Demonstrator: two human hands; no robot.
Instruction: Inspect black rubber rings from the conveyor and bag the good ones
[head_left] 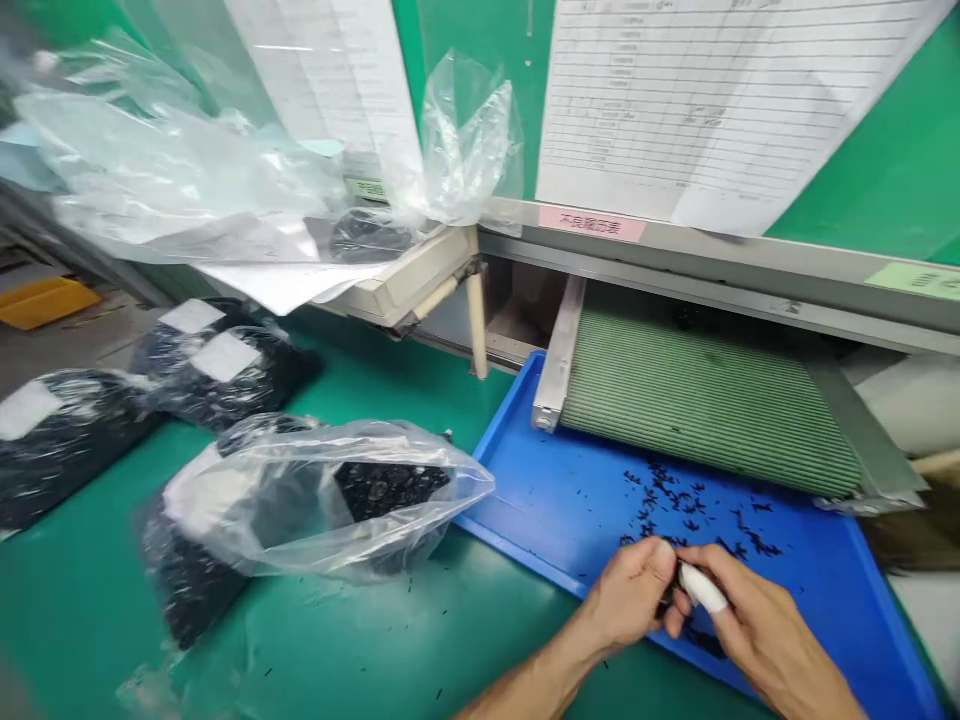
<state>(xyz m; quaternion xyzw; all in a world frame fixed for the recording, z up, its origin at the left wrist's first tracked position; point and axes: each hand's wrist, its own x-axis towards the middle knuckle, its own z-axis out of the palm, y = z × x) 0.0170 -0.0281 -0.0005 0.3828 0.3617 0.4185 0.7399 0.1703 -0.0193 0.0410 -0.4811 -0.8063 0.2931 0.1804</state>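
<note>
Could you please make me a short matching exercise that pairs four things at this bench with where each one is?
Things:
1. Blue plastic tray
2. White fingertip cover
3. Ribbed green mat
4. Pink label

Places:
A. On the grey metal rail
B. On the right hand
C. Under scattered small black parts
D. Just beyond the tray's far edge

Pairs: 1-C, 2-B, 3-D, 4-A

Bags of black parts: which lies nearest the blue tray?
The clear bag in front, touching the blue tray; the other bags lie farther left.

left hand (626,595), right hand (765,630) | pinching small black part (667,597) | over blue tray (825,570) | black pieces (675,505) scattered far | plastic bags (315,500) left on green table (90,590)
</note>
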